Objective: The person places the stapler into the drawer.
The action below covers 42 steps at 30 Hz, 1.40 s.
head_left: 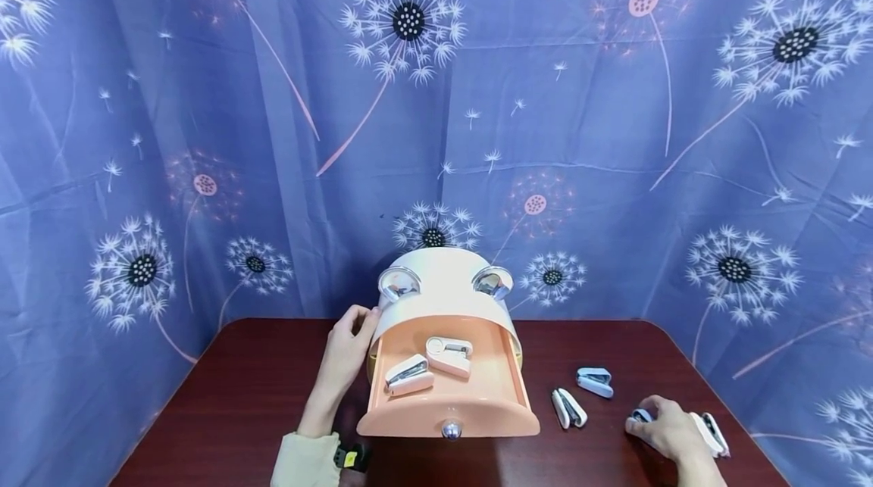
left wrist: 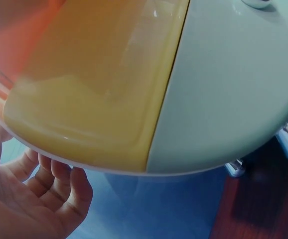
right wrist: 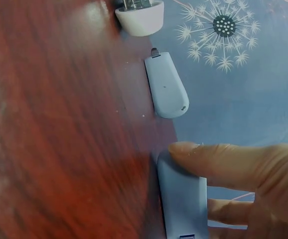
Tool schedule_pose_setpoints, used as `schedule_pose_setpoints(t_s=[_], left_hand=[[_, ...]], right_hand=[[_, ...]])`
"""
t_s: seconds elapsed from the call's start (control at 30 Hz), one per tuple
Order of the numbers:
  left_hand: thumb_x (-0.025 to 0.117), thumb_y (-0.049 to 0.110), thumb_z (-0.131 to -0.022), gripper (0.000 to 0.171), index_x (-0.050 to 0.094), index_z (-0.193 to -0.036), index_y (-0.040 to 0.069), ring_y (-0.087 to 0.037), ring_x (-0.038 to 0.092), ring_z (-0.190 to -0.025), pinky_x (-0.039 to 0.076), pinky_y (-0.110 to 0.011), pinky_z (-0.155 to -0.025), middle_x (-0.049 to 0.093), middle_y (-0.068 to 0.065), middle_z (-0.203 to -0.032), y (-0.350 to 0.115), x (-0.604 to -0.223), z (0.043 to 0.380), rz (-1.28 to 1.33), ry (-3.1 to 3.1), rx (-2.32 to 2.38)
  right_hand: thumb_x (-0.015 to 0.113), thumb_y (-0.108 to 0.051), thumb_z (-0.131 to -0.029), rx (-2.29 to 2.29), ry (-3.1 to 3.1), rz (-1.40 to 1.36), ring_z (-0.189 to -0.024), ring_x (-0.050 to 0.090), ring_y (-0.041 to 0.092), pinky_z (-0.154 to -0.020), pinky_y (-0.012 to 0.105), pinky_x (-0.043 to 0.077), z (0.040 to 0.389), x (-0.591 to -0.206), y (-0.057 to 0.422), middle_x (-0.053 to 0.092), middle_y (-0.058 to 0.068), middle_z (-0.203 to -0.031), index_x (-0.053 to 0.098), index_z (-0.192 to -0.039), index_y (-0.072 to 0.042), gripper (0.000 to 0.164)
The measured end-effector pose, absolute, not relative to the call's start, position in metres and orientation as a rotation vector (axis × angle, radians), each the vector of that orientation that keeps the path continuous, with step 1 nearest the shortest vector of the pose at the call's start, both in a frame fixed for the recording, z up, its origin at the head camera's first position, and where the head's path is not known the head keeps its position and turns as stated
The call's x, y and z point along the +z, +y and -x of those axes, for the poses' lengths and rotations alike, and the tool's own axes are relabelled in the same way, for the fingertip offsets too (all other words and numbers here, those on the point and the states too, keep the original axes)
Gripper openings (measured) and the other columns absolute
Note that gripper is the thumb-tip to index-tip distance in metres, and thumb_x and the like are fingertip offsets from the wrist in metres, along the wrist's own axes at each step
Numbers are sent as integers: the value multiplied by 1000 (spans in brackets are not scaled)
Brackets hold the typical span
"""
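A white rounded drawer box [head_left: 431,275] with two shiny round bumps stands at the back middle of the dark red table. Its peach drawer [head_left: 487,388] is pulled out and holds two whitish staplers: one stapler [head_left: 449,357] further back and another stapler [head_left: 409,375] nearer the front left. My left hand [head_left: 346,347] grips the left edge of the box, its curled fingers [left wrist: 76,194] showing against the rim in the left wrist view. At the right, my right hand [head_left: 671,430] pinches a blue stapler [right wrist: 183,199] with the thumb along its end.
On the table between drawer and right hand lie a white stapler [head_left: 568,407] and a light blue stapler [head_left: 595,382]. Whitish stapler shapes [head_left: 711,434] show just right of the right hand. The drawer's round silver knob [head_left: 451,430] faces me. A blue dandelion-print curtain [head_left: 436,131] surrounds the table.
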<state>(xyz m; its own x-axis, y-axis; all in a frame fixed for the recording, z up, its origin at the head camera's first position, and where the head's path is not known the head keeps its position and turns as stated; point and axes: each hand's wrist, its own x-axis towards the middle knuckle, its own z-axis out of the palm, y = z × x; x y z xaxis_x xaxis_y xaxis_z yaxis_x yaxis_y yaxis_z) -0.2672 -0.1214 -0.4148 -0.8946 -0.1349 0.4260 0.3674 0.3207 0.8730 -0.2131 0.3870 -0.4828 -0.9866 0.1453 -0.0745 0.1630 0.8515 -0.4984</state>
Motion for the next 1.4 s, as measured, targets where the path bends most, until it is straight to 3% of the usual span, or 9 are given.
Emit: schedule_pose_setpoints(t_s=[0.23,0.5,0.73,0.9,1.2,1.4], left_hand=[[59,39,-98,30,62,-90,10,-15,52,-68,41,-26,-61,53,-2,-72,-122,-412,269,214,-2176,-1577],[60,40,-97,29,62,-89,12,-16,51,-67,41,-26,-60,52,-1,-71,-122,-413,270,218,-2175,-1596],[60,41,-97,30,62,-88,13,-16,52,-67,41,-27,-61,52,-1,-71,-122,-416,271,210,-2189,-1583],[60,43,-97,31,62,-88,13,-16,52,-68,42,-27,-61,52,-1,-72,-122,-416,270,217,-2173,-1604],[61,39,-97,28,62,-88,13,-15,52,-67,42,-27,-61,53,0,-71,-124,-423,266,197,-2179,-1596],[60,39,-98,28,63,-89,12,-15,54,-68,43,-27,-63,56,0,-74,-123,-420,269,212,-2165,-1571]], right_hand=[[79,-35,-78,-811,3067,-243,-86,58,38,-75,54,44,209,-469,384,62,19,-89,59,-107,6,54],[78,-39,-79,-838,3163,-219,-94,59,47,-76,56,45,201,-446,374,65,25,-101,59,-115,3,59],[78,-41,-81,-828,3239,-137,-92,62,38,-74,52,45,195,-426,363,65,25,-104,59,-117,1,58],[76,-44,-83,-831,3294,-95,-95,61,40,-74,51,45,191,-410,354,64,26,-108,58,-121,1,62],[81,-35,-80,-844,3461,62,-90,62,34,-72,49,46,182,-400,325,66,18,-102,61,-118,-1,55],[84,-25,-78,-887,3599,238,-92,61,36,-74,53,45,185,-388,301,64,16,-103,62,-118,-4,50]])
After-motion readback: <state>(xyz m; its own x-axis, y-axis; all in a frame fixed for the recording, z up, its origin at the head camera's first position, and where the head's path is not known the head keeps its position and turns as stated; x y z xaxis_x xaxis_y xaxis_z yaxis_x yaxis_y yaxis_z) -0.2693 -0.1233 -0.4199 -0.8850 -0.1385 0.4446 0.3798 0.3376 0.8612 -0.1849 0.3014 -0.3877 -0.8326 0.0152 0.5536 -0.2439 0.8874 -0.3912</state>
